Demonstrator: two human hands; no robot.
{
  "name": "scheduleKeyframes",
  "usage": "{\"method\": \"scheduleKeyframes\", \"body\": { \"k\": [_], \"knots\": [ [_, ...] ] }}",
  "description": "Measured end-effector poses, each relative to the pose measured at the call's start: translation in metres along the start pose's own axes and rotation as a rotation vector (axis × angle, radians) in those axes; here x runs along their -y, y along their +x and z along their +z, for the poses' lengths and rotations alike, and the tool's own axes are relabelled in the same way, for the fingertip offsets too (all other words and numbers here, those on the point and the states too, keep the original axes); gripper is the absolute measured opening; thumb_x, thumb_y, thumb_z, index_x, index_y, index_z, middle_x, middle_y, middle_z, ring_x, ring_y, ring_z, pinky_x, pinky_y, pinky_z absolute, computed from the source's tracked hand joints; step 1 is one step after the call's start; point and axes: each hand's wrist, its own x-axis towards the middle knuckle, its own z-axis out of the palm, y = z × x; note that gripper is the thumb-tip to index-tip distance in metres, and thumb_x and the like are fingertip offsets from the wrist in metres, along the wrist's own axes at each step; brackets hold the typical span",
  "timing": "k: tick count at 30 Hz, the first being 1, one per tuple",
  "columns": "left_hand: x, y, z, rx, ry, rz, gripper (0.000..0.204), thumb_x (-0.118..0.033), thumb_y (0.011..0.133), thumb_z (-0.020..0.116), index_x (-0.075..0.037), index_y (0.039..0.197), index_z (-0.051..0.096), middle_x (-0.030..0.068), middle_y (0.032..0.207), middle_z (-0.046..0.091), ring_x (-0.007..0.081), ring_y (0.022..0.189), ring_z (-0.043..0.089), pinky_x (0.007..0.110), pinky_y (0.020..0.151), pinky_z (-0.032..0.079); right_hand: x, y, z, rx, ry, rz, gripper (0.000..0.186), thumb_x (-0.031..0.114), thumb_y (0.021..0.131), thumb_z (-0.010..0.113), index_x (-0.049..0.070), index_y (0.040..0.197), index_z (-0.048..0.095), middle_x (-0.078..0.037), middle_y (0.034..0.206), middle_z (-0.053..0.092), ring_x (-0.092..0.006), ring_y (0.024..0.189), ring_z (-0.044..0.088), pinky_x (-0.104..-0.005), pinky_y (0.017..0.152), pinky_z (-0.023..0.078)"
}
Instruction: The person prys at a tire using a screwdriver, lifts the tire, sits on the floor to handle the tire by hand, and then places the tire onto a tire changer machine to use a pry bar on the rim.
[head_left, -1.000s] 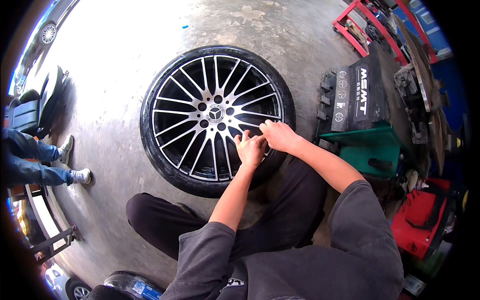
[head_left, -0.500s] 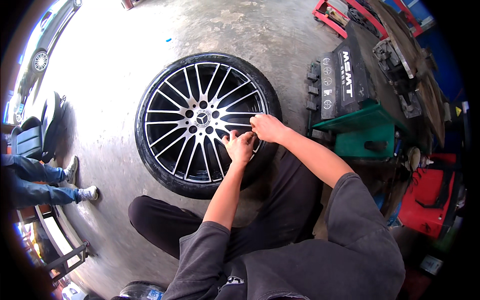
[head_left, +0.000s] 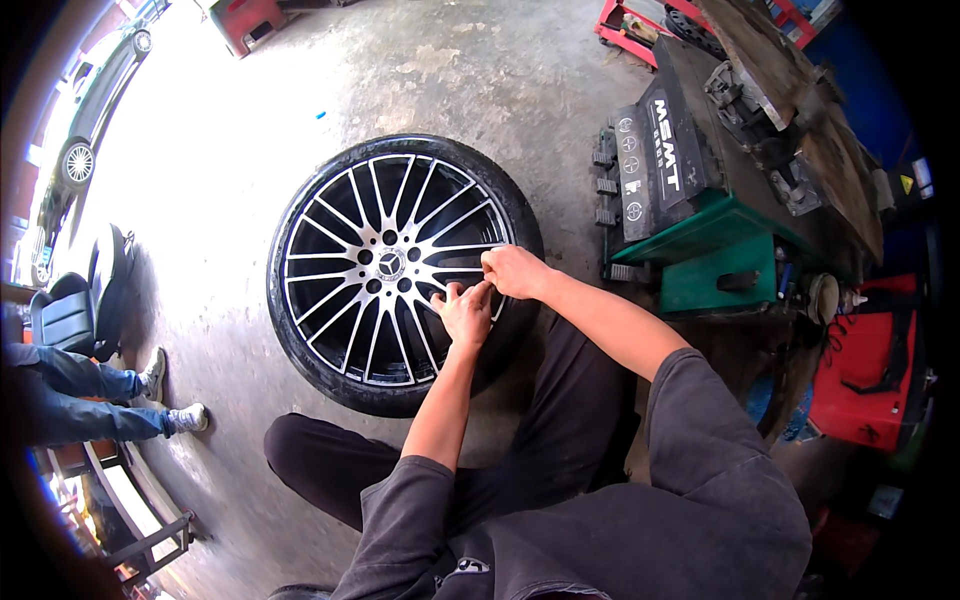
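On grey concrete floor [head_left: 450, 90], round black-tyred, silver-spoked wheel [head_left: 390, 264] lies flat; at its right side, left hand [head_left: 464, 316] loosely curled, right hand [head_left: 516, 273] tightly curled, cannot tell if holding anything; better keep both steady

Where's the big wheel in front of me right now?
In the head view, the wheel lies face up left of centre, its right part beneath your left hand and right hand, with a green-and-black machine to its right.
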Motion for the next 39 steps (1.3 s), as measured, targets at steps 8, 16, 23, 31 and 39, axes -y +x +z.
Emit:
{"method": "scheduleKeyframes", "body": {
  "k": [8,16,23,31,39],
  "knots": [
    [0.003,-0.002,0.003,-0.049,-0.111,-0.055,0.014,-0.026,0.085,0.076,-0.019,0.096,0.078,-0.0004,0.083,0.071,0.0188,0.091,0.06,0.044,0.092,0.035,0.0,0.005,-0.01,-0.025,0.209,0.107,0.014,0.013,0.082,0.068,-0.001,0.086,0.069,-0.022,0.087,0.072,-0.0395,0.091,0.069,-0.0465,0.083,0.055],
    [0.015,-0.013,-0.054,-0.017,-0.364,-0.016,0.011,-0.007,0.086,0.072,-0.007,0.097,0.075,0.0096,0.084,0.065,0.0284,0.083,0.059,0.038,0.078,0.046,0.029,-0.004,-0.018,0.077,0.763,0.235,0.014,0.011,0.093,0.07,-0.003,0.094,0.068,-0.011,0.078,0.073,-0.0155,0.065,0.073,-0.0282,0.057,0.058],
    [0.013,-0.058,-0.108,0.02,-0.535,-0.294,0.023,-0.014,0.101,0.063,0.001,0.084,0.061,0.0012,0.063,0.051,0.009,0.059,0.045,0.028,0.055,0.04,0.086,0.002,-0.003,-0.283,0.503,0.002,0.039,0.039,0.085,0.076,0.004,0.076,0.063,-0.015,0.07,0.068,-0.0343,0.07,0.068,-0.0428,0.068,0.053],
    [0.026,-0.058,-0.115,0.036,-0.297,-0.366,0.04,-0.023,0.102,0.061,0.0,0.073,0.048,0.0178,0.058,0.047,0.0281,0.049,0.042,0.04,0.051,0.036,0.127,0.052,-0.008,-0.352,-0.026,-0.348,0.008,0.011,0.089,0.059,0.006,0.093,0.063,-0.014,0.086,0.072,-0.0328,0.077,0.074,-0.0473,0.064,0.058],
    [0.027,-0.079,-0.106,0.147,-0.573,-0.531,0.033,-0.022,0.102,0.063,0.002,0.078,0.062,0.0031,0.059,0.055,0.0079,0.055,0.05,0.028,0.051,0.039,0.093,0.033,0.004,-0.375,-0.14,-0.283,0.008,0.013,0.083,0.064,0.007,0.083,0.069,-0.009,0.087,0.067,-0.0295,0.08,0.071,-0.0402,0.067,0.058]
  ]
}}
